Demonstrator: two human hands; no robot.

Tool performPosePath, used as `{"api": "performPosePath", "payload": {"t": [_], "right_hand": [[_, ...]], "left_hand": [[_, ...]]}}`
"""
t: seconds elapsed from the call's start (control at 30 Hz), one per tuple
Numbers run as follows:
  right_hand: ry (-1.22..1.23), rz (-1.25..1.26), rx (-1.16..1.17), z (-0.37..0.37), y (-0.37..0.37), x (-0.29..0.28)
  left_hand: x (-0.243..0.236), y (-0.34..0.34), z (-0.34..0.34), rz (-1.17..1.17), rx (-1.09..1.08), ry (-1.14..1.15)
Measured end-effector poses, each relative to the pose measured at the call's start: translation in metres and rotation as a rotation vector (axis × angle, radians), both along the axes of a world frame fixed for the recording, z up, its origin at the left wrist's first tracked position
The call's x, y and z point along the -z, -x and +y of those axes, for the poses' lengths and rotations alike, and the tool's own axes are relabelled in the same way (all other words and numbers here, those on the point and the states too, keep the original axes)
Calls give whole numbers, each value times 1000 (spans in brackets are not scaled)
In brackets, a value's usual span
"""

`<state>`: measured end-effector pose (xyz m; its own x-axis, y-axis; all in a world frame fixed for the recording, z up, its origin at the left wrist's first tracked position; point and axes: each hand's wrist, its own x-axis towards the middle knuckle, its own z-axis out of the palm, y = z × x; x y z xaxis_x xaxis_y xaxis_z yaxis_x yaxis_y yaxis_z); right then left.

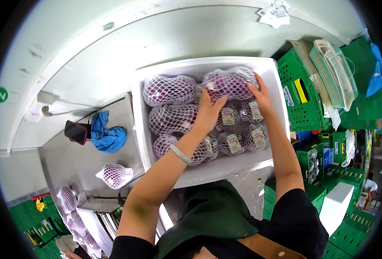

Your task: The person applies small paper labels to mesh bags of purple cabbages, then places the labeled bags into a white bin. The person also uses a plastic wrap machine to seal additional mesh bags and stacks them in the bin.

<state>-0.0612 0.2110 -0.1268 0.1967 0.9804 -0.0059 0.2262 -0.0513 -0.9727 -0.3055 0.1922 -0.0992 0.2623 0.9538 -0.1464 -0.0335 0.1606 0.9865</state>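
A produce packing room

We see a white foam box (272, 73) filled with purple vegetables in white foam netting (169, 90), several wrapped and labelled (228, 116). It sits on a steel table (70, 157) where more netted ones (114, 175) lie loose. Green plastic crates (301, 101) are stacked to the right and along the floor, some holding goods, with another foam box (337, 205) among them. Plain white panel walls (113, 56), like those of a cold store, close it in.
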Motion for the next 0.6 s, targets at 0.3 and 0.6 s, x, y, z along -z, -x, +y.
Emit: {"api": "performPosePath", "payload": {"t": [0.3,0.6], "right_hand": [[-53,-748,-164,29,17,15],[-229,-307,41,-88,111,-46]], "left_hand": [[-5,14,-17,472,19,-147],[-135,243,-260,197,-58,19]]}}
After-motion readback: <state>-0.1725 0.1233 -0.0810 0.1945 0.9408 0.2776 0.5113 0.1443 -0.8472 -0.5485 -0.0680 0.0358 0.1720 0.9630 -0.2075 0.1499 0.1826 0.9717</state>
